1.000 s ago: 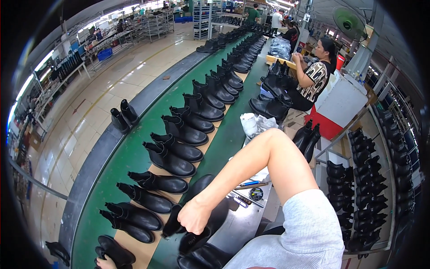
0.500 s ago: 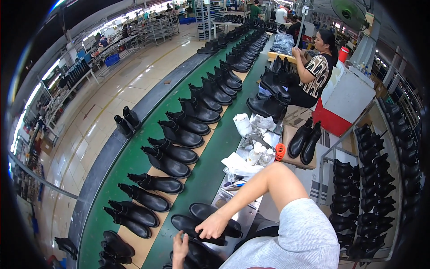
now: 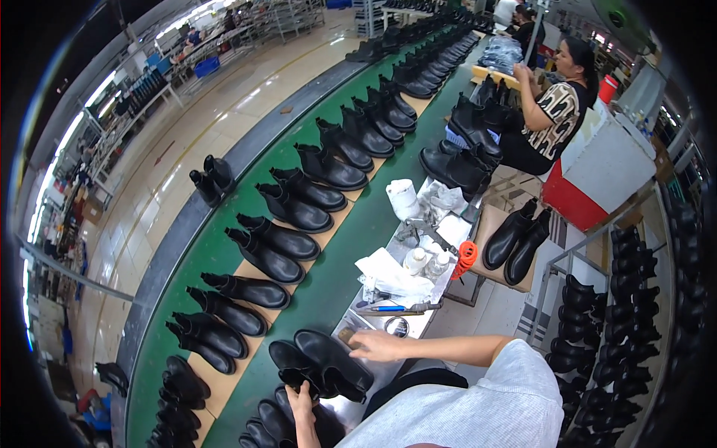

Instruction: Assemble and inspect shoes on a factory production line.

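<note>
Against left fingers (image 3: pixel 304 391), black boot (image 3: pixel 288 357)

A single wide fisheye looks down from head height, above and behind the hands (image 3: pixel 376 346), which are near and low in view. It faces forward along the counter (image 3: pixel 340 261), which stretches far beyond them.

The person wears a pale grey shirt (image 3: pixel 463 418) with a fine, lightly ribbed weave, plain across the part in view. Its right sleeve (image 3: pixel 526 381) is short and loose, creased along its length, and ends in a wide opening near the elbow. Below that, the right forearm (image 3: pixel 455 348) is bare, as is the right hand (image 3: pixel 376 346). The left hand (image 3: pixel 302 407) is bare too. Black cloth (image 3: pixel 418 381) shows over the lap.
</note>
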Tool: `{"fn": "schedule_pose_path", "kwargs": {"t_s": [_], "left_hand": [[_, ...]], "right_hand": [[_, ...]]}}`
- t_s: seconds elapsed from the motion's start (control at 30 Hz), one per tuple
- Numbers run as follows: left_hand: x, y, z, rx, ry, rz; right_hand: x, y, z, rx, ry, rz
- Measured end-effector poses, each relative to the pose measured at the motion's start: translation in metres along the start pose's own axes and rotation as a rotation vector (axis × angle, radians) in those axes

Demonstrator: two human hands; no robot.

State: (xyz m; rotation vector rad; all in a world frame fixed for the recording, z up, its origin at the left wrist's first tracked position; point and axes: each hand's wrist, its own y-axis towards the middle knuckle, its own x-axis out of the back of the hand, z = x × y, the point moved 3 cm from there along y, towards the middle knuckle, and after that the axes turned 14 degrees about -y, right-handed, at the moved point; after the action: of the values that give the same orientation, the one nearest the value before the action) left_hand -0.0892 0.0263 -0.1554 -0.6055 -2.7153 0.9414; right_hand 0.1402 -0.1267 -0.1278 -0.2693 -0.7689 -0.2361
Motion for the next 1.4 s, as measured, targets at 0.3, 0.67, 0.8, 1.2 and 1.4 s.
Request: {"fn": "schedule_pose_path", "kwargs": {"t_s": [0.3, 0.67, 0.8, 1.2, 1.4], "left_hand": [[0.016, 0.005, 0.027, -0.043, 0.042, -0.085], [-0.024, -0.076, 0.049, -0.186, 0.232, -0.171], [-0.036, -0.081, 0.055, -0.336, 0.116, -0.210], [0.226, -0.359, 0.227, -0.106, -0.003, -1.179], [0.433, -0.343, 0.278, -0.434, -0.033, -1.394]], "right_hand": [[-0.071, 0.022, 0.014, 0.060, 0.185, 0.359], [-0.049, 0.015, 0.045, 0.087, -0.156, 0.347], [-0.039, 0.013, 0.047, 0.226, -0.247, 0.182], [0.006, 0.008, 0.147, 0.574, -0.906, 0.170], [-0.049, -0.077, 0.222, 0.558, -0.607, 0.213]]}}
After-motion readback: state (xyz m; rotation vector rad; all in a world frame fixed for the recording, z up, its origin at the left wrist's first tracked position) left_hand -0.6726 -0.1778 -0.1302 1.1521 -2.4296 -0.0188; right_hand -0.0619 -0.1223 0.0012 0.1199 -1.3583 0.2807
